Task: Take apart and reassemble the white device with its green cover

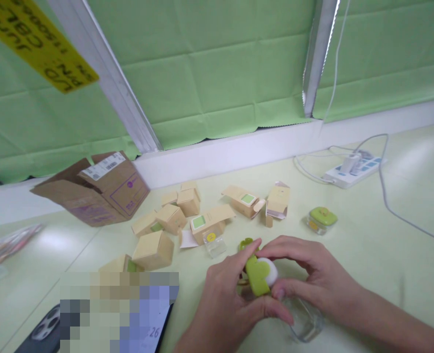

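Note:
Both my hands close round a small green-and-white plastic piece (258, 277), its white rounded end towards the right. My left hand (227, 299) grips its left side, forefinger on top and thumb below. From the right, the fingertips of my right hand (308, 272) pinch the white end. Part of the piece is hidden behind my left fingers, where a gold-coloured bit shows. Just below my hands, a clear container (305, 323) stands on the table, partly covered by my right hand. Farther right sits a clear jar with a green lid (322, 216).
Several small cardboard boxes (153, 250) lie behind and left, some opened. Near them is a clear plastic piece with a yellow sticker (215, 245). A large open carton (108, 191) stands back left, a power strip (352, 171) back right. Phones (43, 326) lie front left, partly pixelated.

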A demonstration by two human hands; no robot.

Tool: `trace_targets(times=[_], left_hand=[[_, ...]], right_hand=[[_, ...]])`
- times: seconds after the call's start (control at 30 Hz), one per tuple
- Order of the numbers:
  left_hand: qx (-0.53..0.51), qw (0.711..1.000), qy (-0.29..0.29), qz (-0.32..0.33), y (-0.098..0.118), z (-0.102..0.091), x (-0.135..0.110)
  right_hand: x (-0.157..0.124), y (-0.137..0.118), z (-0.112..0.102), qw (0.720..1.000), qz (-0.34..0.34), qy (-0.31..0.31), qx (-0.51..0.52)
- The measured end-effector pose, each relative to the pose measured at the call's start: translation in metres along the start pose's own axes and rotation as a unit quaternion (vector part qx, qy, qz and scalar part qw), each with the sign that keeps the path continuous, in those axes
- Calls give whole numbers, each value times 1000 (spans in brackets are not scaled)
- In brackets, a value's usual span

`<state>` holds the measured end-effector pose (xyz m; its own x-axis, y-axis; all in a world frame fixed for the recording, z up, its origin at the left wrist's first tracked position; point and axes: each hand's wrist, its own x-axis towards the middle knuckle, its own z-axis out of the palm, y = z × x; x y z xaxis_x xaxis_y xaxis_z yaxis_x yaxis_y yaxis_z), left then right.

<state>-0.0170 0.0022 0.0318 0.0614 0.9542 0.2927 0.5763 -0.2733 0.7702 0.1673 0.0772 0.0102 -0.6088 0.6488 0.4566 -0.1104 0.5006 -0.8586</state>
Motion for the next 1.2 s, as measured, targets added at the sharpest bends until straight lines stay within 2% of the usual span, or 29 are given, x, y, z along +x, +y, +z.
trace_targets(times=[0.17, 0.4, 0.57, 0.7, 0.83, 1.0, 1.2], left_hand=[[-79, 995, -15, -53, 0, 2, 2], [-128, 991, 3, -29, -1, 9, 0], [-96, 995, -14, -21, -4, 10, -4], [-16, 998, -41, -40, -9, 8, -6], [30, 995, -65, -68, -7, 9, -8], [43, 994, -8, -98, 3, 17, -6], [37, 985, 35, -163, 13, 22, -3]], right_hand=[[-1, -2, 4, 1000, 18, 10, 15], [0, -5, 6, 999, 16, 43, 3], [0, -3, 12, 997, -12, 75, 2], [-2, 0, 16, 997, 5, 64, -49], [-5, 3, 21, 991, -7, 67, -114], [-4, -1, 25, 986, 22, 84, -141], [2, -10, 26, 988, 64, 92, -104]])
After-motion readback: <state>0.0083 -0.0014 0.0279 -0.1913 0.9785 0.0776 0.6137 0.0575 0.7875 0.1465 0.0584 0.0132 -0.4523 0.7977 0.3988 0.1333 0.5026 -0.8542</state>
